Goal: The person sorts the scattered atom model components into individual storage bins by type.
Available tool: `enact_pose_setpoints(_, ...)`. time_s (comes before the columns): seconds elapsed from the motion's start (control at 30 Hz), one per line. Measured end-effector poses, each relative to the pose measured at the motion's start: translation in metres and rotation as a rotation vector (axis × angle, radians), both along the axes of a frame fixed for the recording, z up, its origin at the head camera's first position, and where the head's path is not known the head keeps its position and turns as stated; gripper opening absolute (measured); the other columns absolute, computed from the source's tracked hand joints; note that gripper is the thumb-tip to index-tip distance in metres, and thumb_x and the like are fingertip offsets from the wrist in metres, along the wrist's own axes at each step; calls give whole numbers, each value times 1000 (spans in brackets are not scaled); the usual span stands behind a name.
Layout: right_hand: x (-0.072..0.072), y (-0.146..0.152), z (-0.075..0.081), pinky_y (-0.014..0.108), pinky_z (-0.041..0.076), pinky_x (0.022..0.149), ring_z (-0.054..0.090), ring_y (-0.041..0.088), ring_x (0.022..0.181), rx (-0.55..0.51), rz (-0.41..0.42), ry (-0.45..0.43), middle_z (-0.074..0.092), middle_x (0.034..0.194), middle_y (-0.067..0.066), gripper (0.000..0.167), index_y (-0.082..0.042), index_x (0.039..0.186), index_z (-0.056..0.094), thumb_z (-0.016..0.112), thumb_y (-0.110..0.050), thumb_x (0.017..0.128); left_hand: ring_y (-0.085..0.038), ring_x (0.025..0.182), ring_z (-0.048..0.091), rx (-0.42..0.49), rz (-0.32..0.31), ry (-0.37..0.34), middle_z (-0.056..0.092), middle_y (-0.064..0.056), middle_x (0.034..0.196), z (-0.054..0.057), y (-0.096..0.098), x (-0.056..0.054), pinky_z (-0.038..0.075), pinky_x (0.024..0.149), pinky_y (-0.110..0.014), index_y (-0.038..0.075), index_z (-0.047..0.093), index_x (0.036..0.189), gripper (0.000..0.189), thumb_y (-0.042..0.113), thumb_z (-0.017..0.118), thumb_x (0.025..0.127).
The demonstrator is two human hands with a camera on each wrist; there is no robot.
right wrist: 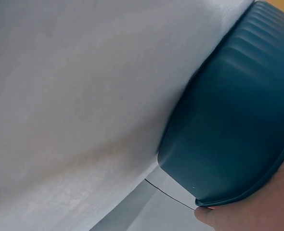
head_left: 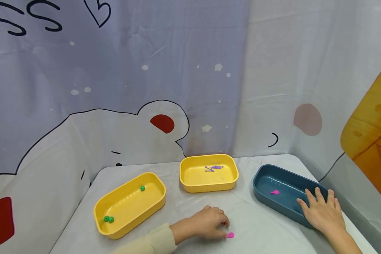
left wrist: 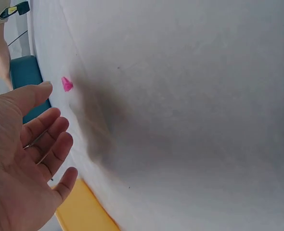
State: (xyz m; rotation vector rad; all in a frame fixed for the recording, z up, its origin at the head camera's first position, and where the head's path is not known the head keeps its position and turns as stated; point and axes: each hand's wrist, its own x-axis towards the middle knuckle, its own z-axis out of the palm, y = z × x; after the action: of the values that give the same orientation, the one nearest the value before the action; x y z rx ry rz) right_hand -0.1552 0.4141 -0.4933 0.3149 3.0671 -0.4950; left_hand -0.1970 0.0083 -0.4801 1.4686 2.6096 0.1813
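My left hand (head_left: 207,223) is low over the white cloth, its fingers loosely bent and holding nothing. Just beyond its thumb a small pink drop-shaped piece (head_left: 230,235) lies on the cloth; the left wrist view shows a gap between the thumb and this pink piece (left wrist: 67,84). With fingers spread, my right hand (head_left: 325,213) rests over the near right end of the dark blue tray (head_left: 285,204). Another pink drop-shaped piece (head_left: 274,192) lies inside that tray. In the right wrist view the tray's outer wall (right wrist: 228,120) hides most of the hand.
A yellow tray (head_left: 131,225) on the left contains 3 green beads (head_left: 142,188). Behind, a second yellow tray (head_left: 209,187) holds several thin purple sticks (head_left: 213,168). Printed cloth (head_left: 177,70) hangs behind the table, and an orange-yellow shape (head_left: 371,141) stands at the right edge.
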Motion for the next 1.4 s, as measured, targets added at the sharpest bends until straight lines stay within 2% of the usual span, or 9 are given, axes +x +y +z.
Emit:
enact_pose_setpoints(0.23,0,-1,0,73,-13,112,-25,64,137,1,-6,-2,2,155,43,96,9,152,27,22,-72,100,6,86,48,-16,3,-49,55,21,89,-4,-2,2,37,77,-19,30,72,101,19,42,77,88)
enact_pose_setpoints(0.4,0,-1,-1,73,-13,112,-24,64,137,7,-11,0,3,155,43,96,9,152,27,23,-72,100,7,84,48,-3,13,-32,55,21,88,-9,-3,4,37,77,-19,30,72,99,18,41,80,86)
enact_pose_setpoints(0.67,-1,-1,-2,74,-12,112,-23,64,138,19,-18,3,3,155,43,96,10,151,28,23,-72,100,8,81,47,66,64,-29,53,20,85,-19,-5,6,33,73,-17,31,72,96,17,38,82,84)
enact_pose_setpoints(0.97,-1,-1,-2,73,-12,112,-23,64,138,30,-23,-2,4,155,43,96,9,151,28,23,-72,100,8,80,45,121,97,-25,51,20,82,-29,-4,7,32,73,-18,32,70,92,16,40,81,85)
enact_pose_setpoints(1.4,0,-2,-2,73,-12,112,-23,64,138,29,-23,2,5,154,43,96,9,151,28,22,-72,101,6,76,42,140,97,-10,49,19,77,-25,0,11,31,73,-18,33,69,86,12,37,80,86)
